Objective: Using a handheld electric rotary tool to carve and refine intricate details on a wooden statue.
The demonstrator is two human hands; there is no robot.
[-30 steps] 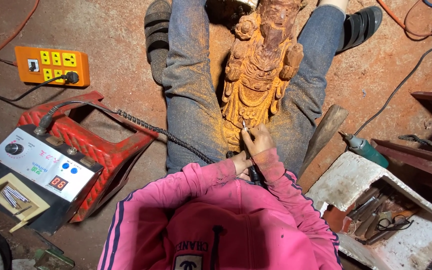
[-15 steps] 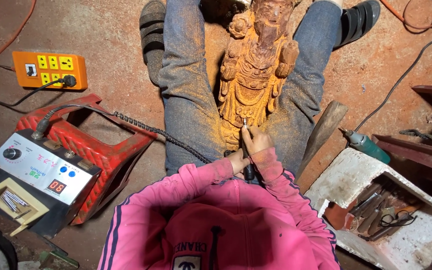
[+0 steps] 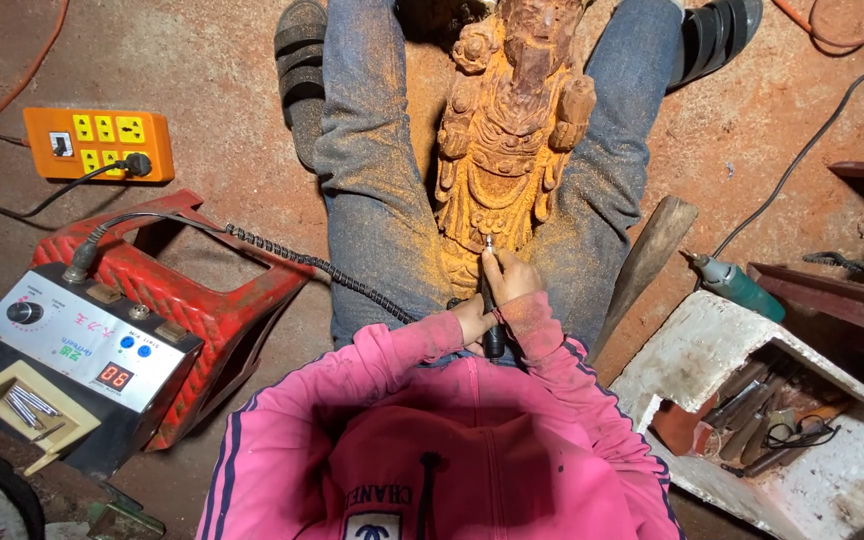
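Observation:
A carved wooden statue (image 3: 512,130) lies lengthwise between my jeans-clad legs, dusted with orange sawdust. My right hand (image 3: 510,277) grips a slim black rotary carving handpiece (image 3: 492,300) like a pen, its tip touching the lower part of the statue. My left hand (image 3: 470,320) sits just behind it, closed around the handpiece's rear end where the coiled flexible shaft (image 3: 322,268) joins. Pink sleeves cover both forearms.
A control box with a dial and red digit display (image 3: 82,345) rests on a red stool (image 3: 192,290) at left. An orange power strip (image 3: 97,143) lies beyond. At right are a wooden mallet handle (image 3: 652,250), a green tool (image 3: 737,285) and a white box of chisels (image 3: 752,420).
The view has drifted slightly; both hands stay on the handpiece at the statue's lower part, with only small shifts of the tip.

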